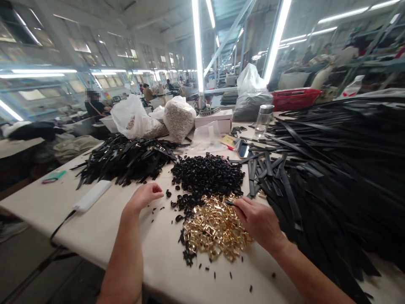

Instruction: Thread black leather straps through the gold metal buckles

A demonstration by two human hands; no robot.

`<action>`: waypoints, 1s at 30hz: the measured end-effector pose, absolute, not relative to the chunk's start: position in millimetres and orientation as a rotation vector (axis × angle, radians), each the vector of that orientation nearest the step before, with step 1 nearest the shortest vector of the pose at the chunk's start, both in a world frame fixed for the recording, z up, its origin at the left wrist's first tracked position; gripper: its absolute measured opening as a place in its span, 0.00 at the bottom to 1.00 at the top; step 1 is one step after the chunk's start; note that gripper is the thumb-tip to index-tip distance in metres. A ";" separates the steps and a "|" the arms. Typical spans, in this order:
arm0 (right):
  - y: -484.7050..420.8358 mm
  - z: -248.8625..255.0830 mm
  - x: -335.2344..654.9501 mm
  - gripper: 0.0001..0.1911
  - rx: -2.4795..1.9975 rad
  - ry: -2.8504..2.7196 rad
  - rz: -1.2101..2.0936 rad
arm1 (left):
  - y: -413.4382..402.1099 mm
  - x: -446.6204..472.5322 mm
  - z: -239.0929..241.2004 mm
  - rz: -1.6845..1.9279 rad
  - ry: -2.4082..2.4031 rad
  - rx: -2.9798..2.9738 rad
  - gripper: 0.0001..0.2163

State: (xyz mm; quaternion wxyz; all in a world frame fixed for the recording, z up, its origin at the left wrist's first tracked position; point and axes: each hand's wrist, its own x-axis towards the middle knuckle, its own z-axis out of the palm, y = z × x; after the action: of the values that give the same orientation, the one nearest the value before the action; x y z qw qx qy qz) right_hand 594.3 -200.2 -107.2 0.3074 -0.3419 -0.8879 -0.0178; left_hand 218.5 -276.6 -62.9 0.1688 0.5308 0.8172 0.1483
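My left hand (143,197) rests on the white table (104,228) with fingers curled and nothing visible in it, just left of a heap of small black loops (207,173). My right hand (257,221) lies over the right side of a pile of gold metal buckles (213,230), its fingertips pinching a small dark piece at the pile's top edge. A large heap of black straps (332,169) spreads to the right of that hand. Another pile of black straps with gold ends (126,158) lies beyond my left hand.
A white power strip (91,195) with a black cord lies at the left. Farther back stand plastic bags (179,116), a white box (213,119), a glass jar (263,120) and a red basket (294,98). A person sits at a far table on the left.
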 end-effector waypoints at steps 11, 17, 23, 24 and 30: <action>-204.0 -110.3 590.7 0.17 -0.858 -2.341 -0.056 | -252.0 272.5 -79.3 0.549 2.156 1.731 0.06; -210.5 -106.3 588.1 0.15 -0.848 -2.342 0.005 | -246.4 284.0 -86.6 0.650 2.095 1.712 0.01; -215.8 -101.1 586.1 0.13 -0.822 -2.267 0.106 | -250.0 317.9 -77.3 1.199 1.623 1.211 0.15; -217.2 -100.1 585.7 0.12 -0.813 -2.253 0.134 | -251.4 327.2 -76.6 1.284 1.470 1.038 0.16; -229.2 -92.1 582.1 0.12 -0.750 -2.200 0.264 | -261.0 368.1 -80.8 1.289 1.107 0.587 0.15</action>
State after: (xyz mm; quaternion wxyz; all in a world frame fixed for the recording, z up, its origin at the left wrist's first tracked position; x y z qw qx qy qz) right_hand 582.1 -229.2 -92.1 0.3903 -0.2952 -0.8659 0.1039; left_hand 368.1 -261.0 -80.8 0.6226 0.2555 0.4820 0.5611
